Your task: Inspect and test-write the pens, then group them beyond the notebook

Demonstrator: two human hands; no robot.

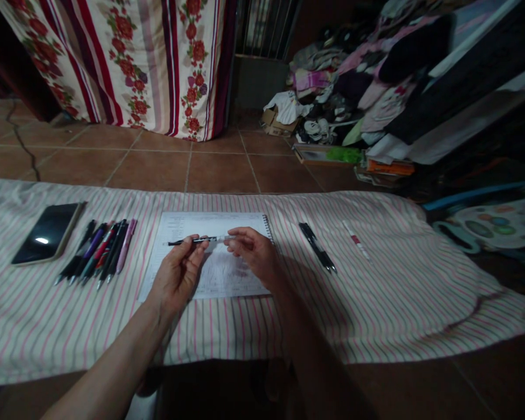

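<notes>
Above a spiral notebook (240, 286), a black pen (203, 240) lies level between my two hands. My left hand (181, 271) pinches its dark barrel between thumb and fingers. At the other end, my right hand (254, 251) is closed around the pen's pale, clear-looking tip. Whether that pale part is joined to the barrel or slightly apart is too blurred to tell. The notebook's page bears faint writing or print, and its wire binding runs along the right edge.
Left of the notebook lie several pens (100, 248) in a row and a phone (48, 233). To the right are dark pens (317, 248) and a white pen with a red band (356, 240). A striped cloth (402, 280) covers the table. Clothes (354, 81) are heaped beyond.
</notes>
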